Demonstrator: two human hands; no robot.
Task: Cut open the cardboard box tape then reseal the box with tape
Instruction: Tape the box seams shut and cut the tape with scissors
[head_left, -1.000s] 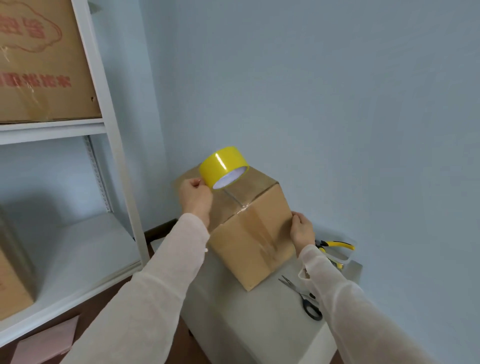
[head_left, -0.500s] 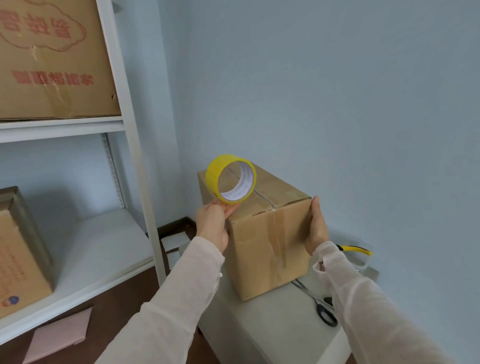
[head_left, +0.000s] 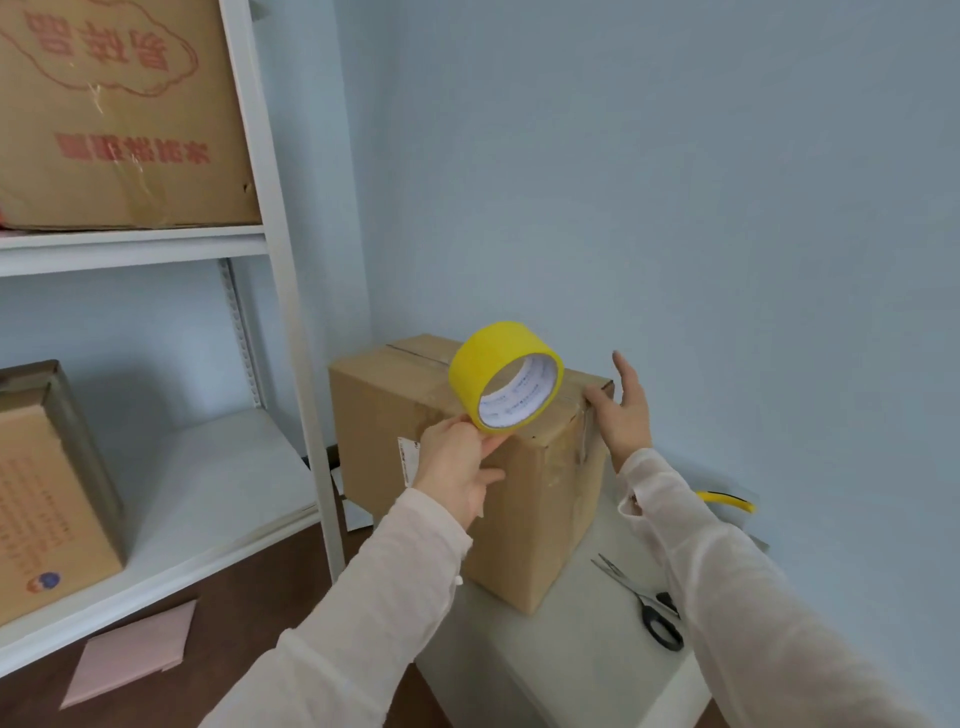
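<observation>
The left hand (head_left: 457, 462) pinches the lower rim of a glossy yellow roll of packing tape (head_left: 503, 364) between thumb and fingers, holding it upright above the near top edge of a plain brown cardboard box (head_left: 540, 519), with the roll's white printed core turned toward the camera. The right hand (head_left: 623, 410) is spread, its fingers straight and lifted off the box, while the thumb touches the box's top right edge, where a strip of clear tape (head_left: 584, 436) runs down the side face. Both arms wear pale cream sleeves. The box stands upright with its flaps down on the far left part of a pale grey counter (head_left: 571, 675), one corner pointing at the near edge. A pair of steel scissors with black handles (head_left: 644, 603) lies flat toward the counter's right edge, apart from the box. A yellow-handled tool (head_left: 724, 499) shows at the far right corner, mostly hidden behind the right sleeve. Left of the counter stands a white metal shelf rack (head_left: 291, 312) carrying a large red-printed carton (head_left: 119, 114) on its upper shelf and a second printed carton (head_left: 47, 493) below. A pink sheet (head_left: 130, 660) lies on the dark floor.
</observation>
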